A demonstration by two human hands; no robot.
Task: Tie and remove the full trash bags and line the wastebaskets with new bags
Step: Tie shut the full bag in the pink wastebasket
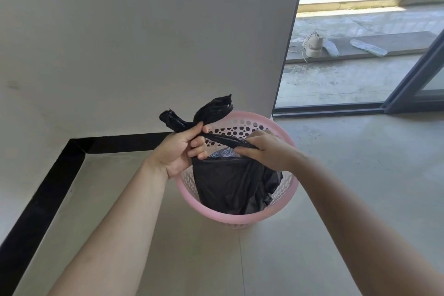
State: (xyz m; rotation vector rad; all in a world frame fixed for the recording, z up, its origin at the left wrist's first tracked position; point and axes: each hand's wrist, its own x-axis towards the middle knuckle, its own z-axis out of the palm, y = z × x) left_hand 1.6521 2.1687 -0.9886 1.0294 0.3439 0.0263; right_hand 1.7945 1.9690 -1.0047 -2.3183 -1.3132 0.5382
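A pink perforated wastebasket (pixel 240 217) stands on the floor by a wall corner. A full black trash bag (pixel 230 185) sits inside it, partly lifted above the rim. My left hand (pixel 179 151) grips twisted ends of the bag's top, and two black tails stick up behind that hand. My right hand (pixel 266 150) pinches another twisted strand of the bag, stretched tight between the two hands. Something shiny shows through the gap in the bag's mouth.
A white wall with a black baseboard (pixel 48 194) runs to the left and behind the basket. An open sliding glass door (pixel 413 79) leads to a balcony at the right, where a shoe (pixel 313 45) and two insoles lie.
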